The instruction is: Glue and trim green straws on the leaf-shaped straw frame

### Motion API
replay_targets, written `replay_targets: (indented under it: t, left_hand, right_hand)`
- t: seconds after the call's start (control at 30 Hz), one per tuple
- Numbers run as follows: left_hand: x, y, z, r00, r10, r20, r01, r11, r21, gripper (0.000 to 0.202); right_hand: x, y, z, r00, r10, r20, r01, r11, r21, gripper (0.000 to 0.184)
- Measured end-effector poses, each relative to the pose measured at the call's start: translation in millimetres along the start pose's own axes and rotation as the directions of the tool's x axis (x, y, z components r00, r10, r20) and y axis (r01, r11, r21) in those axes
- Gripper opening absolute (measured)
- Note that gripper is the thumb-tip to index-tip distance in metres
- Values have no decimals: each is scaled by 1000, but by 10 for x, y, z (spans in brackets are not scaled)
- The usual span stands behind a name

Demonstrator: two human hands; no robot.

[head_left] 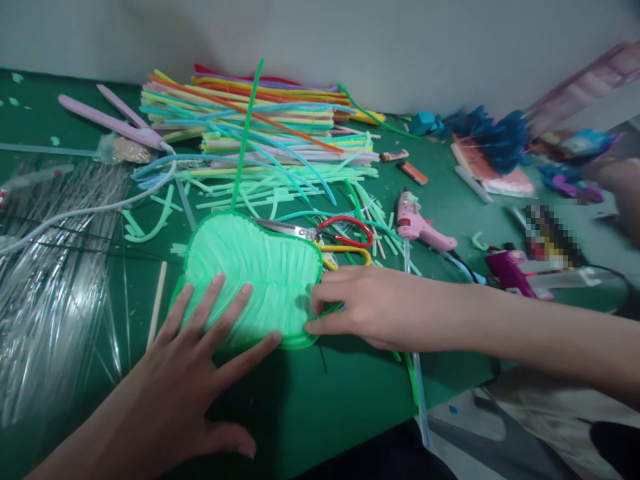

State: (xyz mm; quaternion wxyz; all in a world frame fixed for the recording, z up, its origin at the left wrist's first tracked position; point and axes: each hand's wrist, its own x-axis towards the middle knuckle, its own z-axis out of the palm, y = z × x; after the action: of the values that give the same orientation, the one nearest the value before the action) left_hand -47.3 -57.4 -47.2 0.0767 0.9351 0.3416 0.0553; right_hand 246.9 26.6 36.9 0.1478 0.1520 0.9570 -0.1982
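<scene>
A pale green leaf-shaped piece (pixel 260 273) made of fuzzy stems lies flat on the green table (pixel 310 400), with one long green stem (pixel 246 133) rising from its top. My left hand (pixel 185 380) lies open on its lower left, fingers spread and pressing it down. My right hand (pixel 360 307) reaches in from the right, its finger and thumb pinching the leaf's right edge.
A stack of coloured fuzzy stems (pixel 260 120) lies behind the leaf. Red-handled scissors (pixel 325 232) and a pink glue gun (pixel 417 223) lie to the right. Clear plastic sticks (pixel 55 280) cover the left. Blue paper flowers (pixel 490 137) sit at the back right.
</scene>
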Motion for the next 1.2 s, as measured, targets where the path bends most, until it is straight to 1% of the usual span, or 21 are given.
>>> replay_targets:
  t: [0.13, 0.2, 0.3, 0.43, 0.57, 0.7, 0.77, 0.9, 0.97, 1.07, 1.13, 1.2]
  left_hand:
    - [1, 6, 5, 1000, -13, -10, 13, 1000, -22, 101]
    - [2, 9, 15, 999, -26, -25, 25, 999, -31, 99]
    - [6, 15, 24, 997, -50, -58, 46, 997, -58, 99]
    - [31, 36, 6, 999, -32, -32, 31, 998, -46, 100]
    - [68, 70, -1, 997, -61, -40, 57, 995, -79, 101]
    - [88, 78, 16, 999, -42, -32, 41, 998, -54, 103]
    - [96, 82, 16, 999, -32, -30, 30, 997, -65, 102]
    - [110, 89, 2, 996, -80, -41, 75, 990, -117, 95]
    - [108, 82, 2, 997, -75, -36, 70, 991, -115, 95]
    - [103, 79, 11, 998, -51, -30, 48, 994, -94, 97]
    - [109, 100, 11, 996, -71, -48, 66, 993, -102, 97]
    - [124, 136, 4, 992, -105, -70, 95, 988, -125, 94]
  right_hand:
    - [-89, 37, -1, 997, 13, -78, -12, 1000, 6, 40]
    - [-84, 33, -11, 997, 8, -72, -10, 1000, -15, 37]
    - [-7, 15, -24, 998, -22, -58, 17, 997, -81, 24]
    - [117, 14, -60, 998, -55, -39, 49, 990, -134, 19]
    - [155, 32, -92, 997, -70, 9, 71, 993, -91, 23]
    - [143, 45, -94, 997, -70, 32, 72, 995, -64, 21]
    - [135, 65, -99, 997, -68, 28, 69, 996, -52, 21]
    - [126, 154, -124, 1000, -17, 8, 17, 998, -52, 31]
    - [117, 200, -134, 1000, 20, 8, -20, 997, -73, 29]
    - [76, 226, -134, 999, 20, -29, -23, 997, -75, 25]
    - [23, 204, -123, 998, 17, -62, -19, 999, -30, 19]
    - [-44, 162, -102, 997, 44, -66, -42, 999, 22, 14]
